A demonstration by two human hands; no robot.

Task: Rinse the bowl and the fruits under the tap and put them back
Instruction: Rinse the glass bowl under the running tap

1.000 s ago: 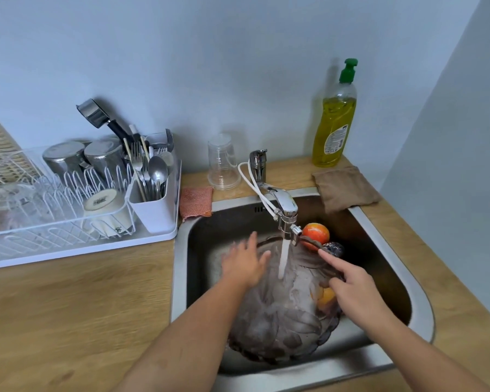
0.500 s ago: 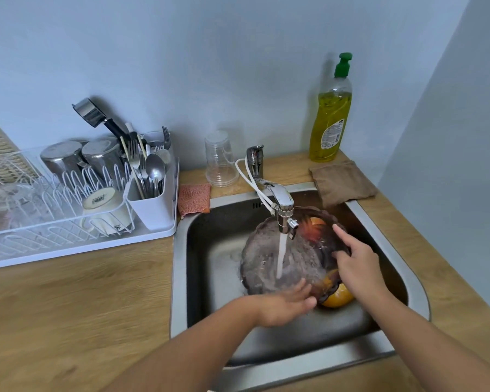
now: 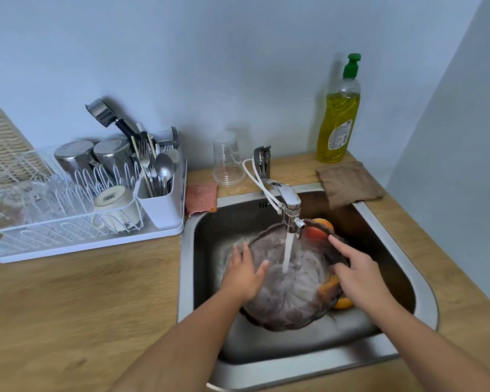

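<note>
- Two bare hands are at work in the steel sink (image 3: pixel 425 287), which is set into the wooden tabletop (image 3: pixel 82 301).
- We note a dark translucent glass bowl (image 3: pixel 289 290) held tilted in the basin, with the stream from the chrome tap (image 3: pixel 287 199) landing on its surface.
- We find the left hand (image 3: pixel 245 274) flat against the bowl's left side, fingers (image 3: pixel 239 254) spread and straight, gripping nothing.
- We find the right hand (image 3: pixel 357 274) resting on the bowl's right edge, fingers loosely extended, the forefinger pointing toward the tap; whether they curl over the rim, we cannot tell.
- We see a red-orange fruit (image 3: pixel 318 230) behind the bowl's far edge and an orange fruit (image 3: pixel 343 302) at its lower right, both in the basin, partly hidden by the bowl.
- We record a dish rack (image 3: pixel 68 222) with cups and cutlery at left, an upturned clear cup (image 3: pixel 227 159) and a pink sponge (image 3: pixel 201 195) by the tap, a dish soap bottle (image 3: pixel 338 117) and a brown cloth (image 3: pixel 348 183) at the right corner.
</note>
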